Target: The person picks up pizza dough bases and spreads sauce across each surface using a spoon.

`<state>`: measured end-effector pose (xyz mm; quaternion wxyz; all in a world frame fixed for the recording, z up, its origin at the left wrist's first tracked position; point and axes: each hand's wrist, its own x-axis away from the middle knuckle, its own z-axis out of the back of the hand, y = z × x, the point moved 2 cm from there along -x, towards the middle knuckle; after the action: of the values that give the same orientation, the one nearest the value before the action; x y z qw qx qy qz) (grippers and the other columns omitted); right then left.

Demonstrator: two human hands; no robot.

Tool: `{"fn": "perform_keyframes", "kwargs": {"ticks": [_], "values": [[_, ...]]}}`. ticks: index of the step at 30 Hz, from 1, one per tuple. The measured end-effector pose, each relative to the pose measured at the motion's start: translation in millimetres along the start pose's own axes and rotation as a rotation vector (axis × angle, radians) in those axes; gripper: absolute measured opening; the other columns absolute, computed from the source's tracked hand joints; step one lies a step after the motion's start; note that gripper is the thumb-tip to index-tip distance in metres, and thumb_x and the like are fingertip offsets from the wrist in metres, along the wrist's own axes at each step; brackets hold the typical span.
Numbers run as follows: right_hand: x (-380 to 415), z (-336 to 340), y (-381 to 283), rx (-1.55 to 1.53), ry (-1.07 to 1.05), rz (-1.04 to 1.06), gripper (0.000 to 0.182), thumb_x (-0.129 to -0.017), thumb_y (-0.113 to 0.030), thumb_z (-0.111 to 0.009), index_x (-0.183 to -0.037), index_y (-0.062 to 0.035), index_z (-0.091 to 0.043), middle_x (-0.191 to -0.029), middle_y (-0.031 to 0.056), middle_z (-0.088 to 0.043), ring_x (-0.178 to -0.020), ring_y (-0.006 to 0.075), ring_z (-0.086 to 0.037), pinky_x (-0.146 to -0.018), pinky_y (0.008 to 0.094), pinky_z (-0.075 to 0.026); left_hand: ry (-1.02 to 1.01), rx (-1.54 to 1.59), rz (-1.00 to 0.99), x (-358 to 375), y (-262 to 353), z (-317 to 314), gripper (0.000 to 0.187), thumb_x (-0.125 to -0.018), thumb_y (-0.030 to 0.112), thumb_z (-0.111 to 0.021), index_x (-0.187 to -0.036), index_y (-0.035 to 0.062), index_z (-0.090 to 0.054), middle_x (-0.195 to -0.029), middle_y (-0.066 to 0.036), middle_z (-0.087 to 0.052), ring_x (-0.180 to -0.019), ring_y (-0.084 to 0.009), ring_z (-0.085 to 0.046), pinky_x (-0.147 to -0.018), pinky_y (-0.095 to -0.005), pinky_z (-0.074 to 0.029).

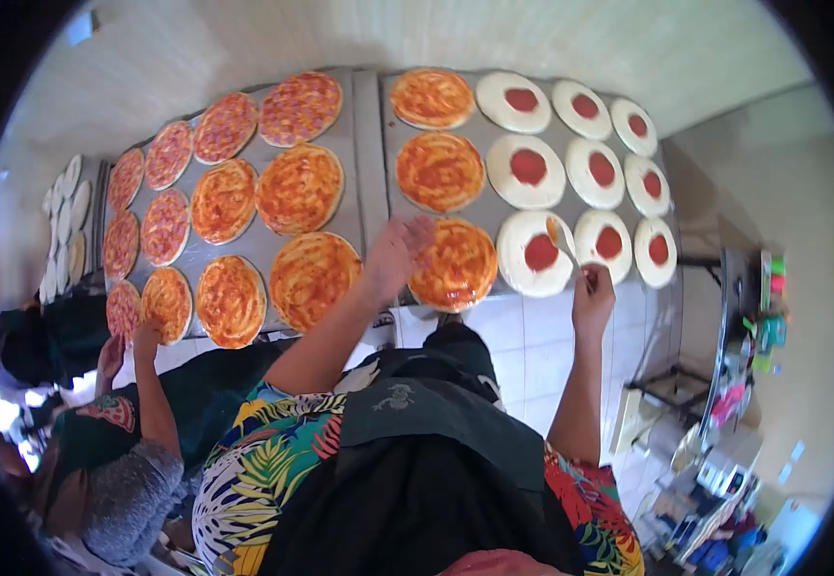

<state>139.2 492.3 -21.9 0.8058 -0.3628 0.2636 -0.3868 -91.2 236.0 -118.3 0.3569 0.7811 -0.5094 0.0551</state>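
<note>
Sauce is already covering the bases at frame left and centre; right-side bases (601,169) are showing only dollops. Left hand (400,252), fingers apart, is resting on a sauced base (455,265); right hand (592,296) is gripping a spoon (559,236) over the next base (535,253).

You won't find any lettering, number or brand that can be read here. The dark apron (407,413) you wear carries a small pale emblem on its bib (a figure or logo, too small and blurred to make out as words). The coloured packages on the shelf (767,322) at the right edge may bear labels, but you cannot read them at this size.
</note>
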Motion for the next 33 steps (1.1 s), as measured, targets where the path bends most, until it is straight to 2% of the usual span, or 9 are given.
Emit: {"fn": "perform_keyframes", "kwargs": {"ticks": [4, 10, 12, 15, 18, 21, 28, 31, 33], "values": [[6, 7, 61, -0.135, 0.137, -0.130, 0.008, -0.088, 0.000, -0.062, -0.096, 0.0007, -0.064, -0.078, 0.0030, -0.060, -0.069, 0.0082, -0.052, -0.062, 0.0249, -0.043, -0.105, -0.154, 0.574, 45, -108, -43, 0.064, -0.098, 0.064, -0.043, -0.133, 0.0115, -0.056, -0.131, -0.007, -0.061, -0.120, -0.0264, -0.056, -0.103, -0.0473, -0.041], [12, 21, 74, -0.225, 0.131, -0.130, 0.006, -0.088, -0.001, -0.064, -0.094, 0.0013, -0.065, -0.073, -0.0006, -0.057, -0.066, 0.0068, -0.049, -0.059, 0.0235, -0.041, -0.146, -0.176, 0.658, 38, -166, -72, 0.073, -0.094, 0.067, -0.049, -0.140, 0.0102, -0.047, -0.140, -0.009, -0.052, -0.128, -0.0251, -0.048, -0.106, -0.0499, -0.037], [6, 25, 100, -0.181, 0.117, -0.077, 0.006, -0.087, -0.002, -0.064, -0.093, 0.0003, -0.065, -0.072, 0.0006, -0.058, -0.065, 0.0078, -0.052, -0.060, 0.0255, -0.044, -0.155, -0.198, 0.586, 10, -180, -75, 0.080, -0.092, 0.069, -0.050, -0.144, 0.0088, -0.041, -0.145, -0.010, -0.047, -0.130, -0.0258, -0.045, -0.107, -0.0525, -0.035], [5, 28, 124, -0.261, 0.090, -0.131, 0.007, -0.087, -0.003, -0.063, -0.093, 0.0003, -0.065, -0.071, 0.0018, -0.060, -0.065, 0.0090, -0.053, -0.061, 0.0266, -0.045, 0.127, 0.045, 0.401, -23, -215, -76, 0.100, -0.089, 0.075, -0.047, -0.158, 0.0089, -0.017, -0.160, -0.014, -0.025, -0.149, -0.0331, -0.021, -0.115, -0.0587, -0.024], [-4, 25, 135, -0.284, 0.012, -0.128, 0.009, -0.086, -0.003, -0.062, -0.094, 0.0006, -0.065, -0.071, 0.0032, -0.060, -0.064, 0.0103, -0.054, -0.061, 0.0273, -0.045, 0.389, 0.139, 0.228, -58, -240, -86, 0.108, -0.086, 0.081, -0.042, -0.160, 0.0127, -0.004, -0.164, -0.015, -0.016, -0.152, -0.0339, -0.010, -0.118, -0.0590, -0.016], [-13, 31, 141, -0.226, -0.110, -0.165, 0.009, -0.087, -0.004, -0.062, -0.094, 0.0004, -0.065, -0.070, 0.0048, -0.061, -0.064, 0.0110, -0.055, -0.060, 0.0287, -0.046, 0.514, 0.206, 0.162, -77, -253, -104, 0.114, -0.082, 0.087, -0.039, -0.161, 0.0154, 0.001, -0.164, -0.014, -0.013, -0.152, -0.0331, -0.010, -0.119, -0.0587, -0.013], [-46, 45, 166, -0.218, -0.228, -0.139, 0.008, -0.087, -0.004, -0.064, -0.094, -0.0011, -0.065, -0.068, 0.0016, -0.056, -0.062, 0.0088, -0.051, -0.057, 0.0276, -0.042, 0.695, 0.324, 0.105, -92, -256, -106, 0.116, -0.078, 0.090, -0.039, -0.161, 0.0161, -0.005, -0.155, -0.017, -0.030, -0.146, -0.0307, -0.025, -0.119, -0.0539, -0.014], [-56, 50, 164, -0.250, -0.261, -0.124, 0.007, -0.087, -0.003, -0.064, -0.094, -0.0017, -0.064, -0.069, -0.0018, -0.053, -0.062, 0.0063, -0.047, -0.056, 0.0249, -0.039, 0.661, 0.448, 0.082, -91, -261, -106, 0.107, -0.082, 0.087, -0.036, -0.159, 0.0136, -0.018, -0.145, -0.018, -0.042, -0.142, -0.0297, -0.031, -0.119, -0.0530, -0.016], [-61, 53, 159, -0.239, -0.259, -0.125, 0.006, -0.088, -0.002, -0.063, -0.094, -0.0021, -0.064, -0.070, -0.0038, -0.051, -0.063, 0.0047, -0.045, -0.057, 0.0231, -0.036, 0.446, 0.362, 0.008, -99, -258, -106, 0.093, -0.090, 0.080, -0.031, -0.154, 0.0130, -0.033, -0.137, -0.017, -0.049, -0.136, -0.0311, -0.039, -0.117, -0.0525, -0.022]]}}
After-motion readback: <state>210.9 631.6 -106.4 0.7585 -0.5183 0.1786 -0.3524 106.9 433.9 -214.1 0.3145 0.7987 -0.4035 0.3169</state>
